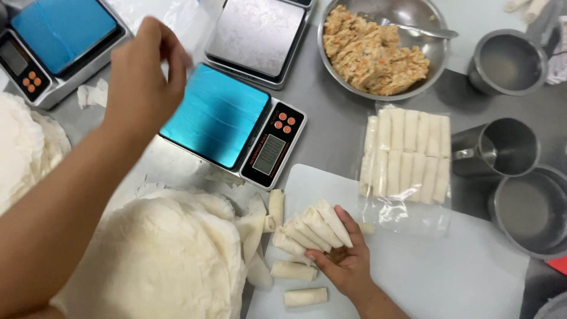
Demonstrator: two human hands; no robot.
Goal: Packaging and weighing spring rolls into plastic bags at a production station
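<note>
My right hand [345,263] rests palm up on a white cutting board [425,277], shut on a fanned bundle of several pale spring rolls [310,227]. Two loose rolls [293,270] lie on the board to its left, and another stands near the board's top left corner. My left hand [142,77] is raised over the table, above the left edge of a blue-topped digital scale [215,115]. It shows its back, with the fingers curled and blurred, so I cannot see whether it holds anything.
A stack of round white wrappers [159,260] lies at the lower left. A clear bag of packed rolls [407,153] sits right of the scale. Behind are a steel bowl [416,15] of filling, two more scales [59,29] [257,35] and several metal cups [502,147].
</note>
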